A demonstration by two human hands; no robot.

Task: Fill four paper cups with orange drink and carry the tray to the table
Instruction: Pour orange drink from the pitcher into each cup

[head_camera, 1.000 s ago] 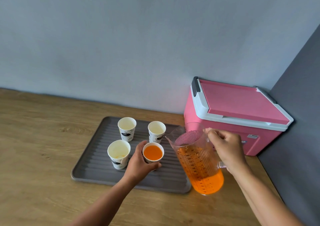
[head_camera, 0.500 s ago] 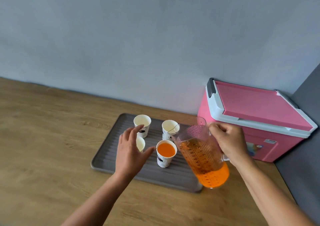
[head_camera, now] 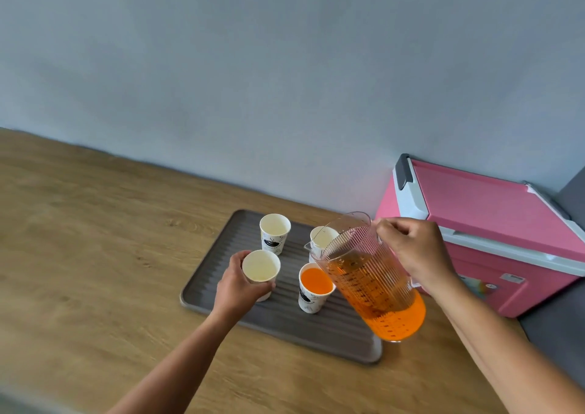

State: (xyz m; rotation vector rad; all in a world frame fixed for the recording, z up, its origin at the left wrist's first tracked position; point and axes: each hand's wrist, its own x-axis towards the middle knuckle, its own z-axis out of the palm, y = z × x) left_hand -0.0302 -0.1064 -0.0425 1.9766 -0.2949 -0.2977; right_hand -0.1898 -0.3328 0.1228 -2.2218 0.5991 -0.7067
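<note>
Wood counter [head_camera: 95,255] meets a gray wall [head_camera: 285,81]. A gray tray [head_camera: 285,328] sits on it and holds the cups. The left hand [head_camera: 235,287] curls its fingers around the near left cup [head_camera: 261,266], which is empty. The near right cup [head_camera: 315,287] is full of orange drink. The right hand [head_camera: 414,252] grips the handle of a tipped jug [head_camera: 370,280]. A pink cooler box [head_camera: 490,223] stands just behind.

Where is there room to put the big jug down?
The wooden counter left of the tray is bare, and so is the strip in front of it. The tray's near right corner is free too. Among the cups and against the pink cooler it's crowded.
</note>
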